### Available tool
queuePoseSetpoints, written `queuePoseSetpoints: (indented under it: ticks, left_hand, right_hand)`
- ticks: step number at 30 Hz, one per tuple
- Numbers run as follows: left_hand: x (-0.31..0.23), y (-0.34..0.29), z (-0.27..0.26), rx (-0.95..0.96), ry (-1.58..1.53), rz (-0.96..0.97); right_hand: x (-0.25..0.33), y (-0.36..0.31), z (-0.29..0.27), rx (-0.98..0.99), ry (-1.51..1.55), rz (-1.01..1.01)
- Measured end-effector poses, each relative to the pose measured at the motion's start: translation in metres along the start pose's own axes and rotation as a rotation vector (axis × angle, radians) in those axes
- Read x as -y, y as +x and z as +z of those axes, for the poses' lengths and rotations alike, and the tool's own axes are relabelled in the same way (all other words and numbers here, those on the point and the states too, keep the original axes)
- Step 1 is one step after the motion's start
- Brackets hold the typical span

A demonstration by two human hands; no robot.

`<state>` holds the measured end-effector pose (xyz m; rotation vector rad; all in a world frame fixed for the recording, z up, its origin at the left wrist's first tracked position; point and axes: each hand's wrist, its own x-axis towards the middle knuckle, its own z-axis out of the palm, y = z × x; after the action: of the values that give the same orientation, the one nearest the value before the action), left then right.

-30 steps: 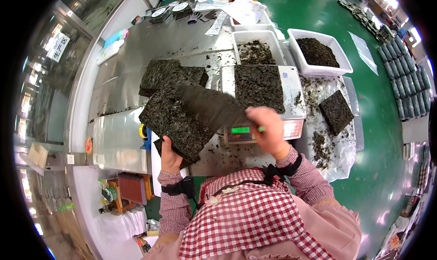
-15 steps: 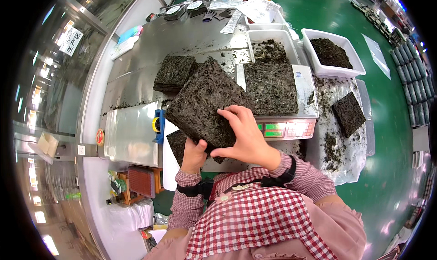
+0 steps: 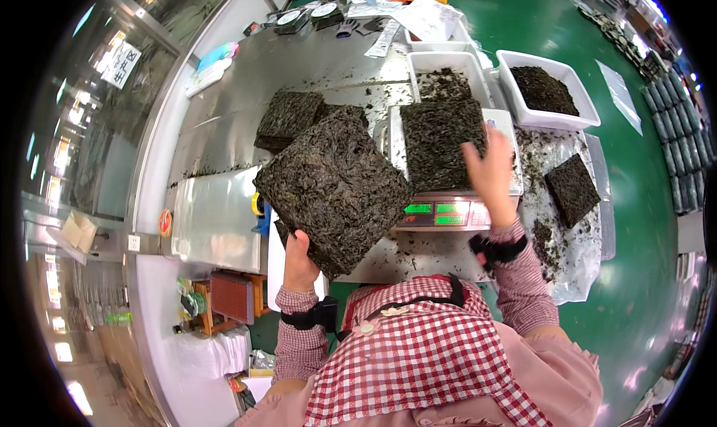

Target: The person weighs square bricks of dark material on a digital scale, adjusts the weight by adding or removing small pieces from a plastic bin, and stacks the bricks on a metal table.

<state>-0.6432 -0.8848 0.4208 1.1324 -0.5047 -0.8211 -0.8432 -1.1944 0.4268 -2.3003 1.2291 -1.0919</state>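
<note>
My left hand grips the near left corner of a square, dark stack of dried seaweed sheets, thumb on its edge, the other fingers hidden underneath. The stack is held above the table, tilted slightly. On the scale lies another seaweed stack. My right hand is at that stack's right edge, thumb spread from the fingers and holding nothing; whether it touches the sheets I cannot tell. Behind the held stack, a further pile of seaweed rests on the metal table, partly covered.
White bins with seaweed scraps stand beyond and right of the scale. A small seaweed stack lies on crumb-strewn plastic at the right. A blue tape dispenser sits left of the held stack. Gloves and papers are at the far end.
My right hand has let go of the held stack and moved right to the scale. The held stack has shifted slightly left and nearer, now in my left hand alone.
</note>
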Motion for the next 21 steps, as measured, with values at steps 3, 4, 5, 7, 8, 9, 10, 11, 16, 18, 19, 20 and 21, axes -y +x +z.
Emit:
queuePoseSetpoints:
  ticks: [3, 4, 5, 7, 8, 9, 10, 11, 16, 18, 19, 20, 21]
  left_hand:
    - [0.001, 0.000, 0.018, -0.021, 0.134, 0.010]
    - [0.003, 0.000, 0.025, 0.017, 0.142, 0.043]
    - [0.005, 0.000, 0.031, 0.030, 0.147, 0.074]
    - [0.007, -0.001, 0.040, 0.036, 0.065, 0.079]
    - [0.009, -0.001, 0.042, 0.036, 0.073, 0.096]
    - [0.009, -0.002, 0.042, 0.032, 0.080, 0.115]
    - [0.008, -0.002, 0.041, 0.011, 0.072, 0.134]
    - [0.006, -0.003, 0.038, -0.013, 0.113, 0.133]
    - [-0.015, -0.006, 0.010, -0.261, 0.337, 0.081]
    - [-0.022, -0.008, 0.000, -0.252, 0.039, 0.013]
    - [-0.022, -0.008, -0.003, -0.227, -0.072, 0.003]
    - [-0.022, -0.011, -0.006, -0.214, -0.173, 0.008]
    - [-0.018, -0.011, -0.006, -0.207, -0.200, -0.019]
  right_hand:
    - [0.066, -0.051, -0.002, 0.320, 0.595, -0.211]
    - [0.088, -0.064, -0.004, 0.367, 0.595, -0.342]
    - [0.107, -0.074, -0.009, 0.313, 0.592, -0.342]
    - [0.121, -0.078, -0.017, 0.326, 0.568, -0.365]
    - [0.123, -0.078, -0.021, 0.364, 0.576, -0.371]
    - [0.123, -0.077, -0.024, 0.405, 0.585, -0.379]
    - [0.116, -0.073, -0.026, 0.449, 0.608, -0.373]
    - [0.108, -0.071, -0.029, 0.496, 0.633, -0.362]
    - [0.008, -0.041, -0.057, 0.095, 0.633, 0.362]
    - [-0.063, -0.013, -0.078, -0.170, 0.507, 0.391]
    - [-0.100, -0.009, -0.094, -0.175, 0.561, 0.414]
    - [-0.136, -0.007, -0.109, -0.169, 0.600, 0.460]
    - [-0.168, -0.004, -0.119, -0.180, 0.617, 0.481]
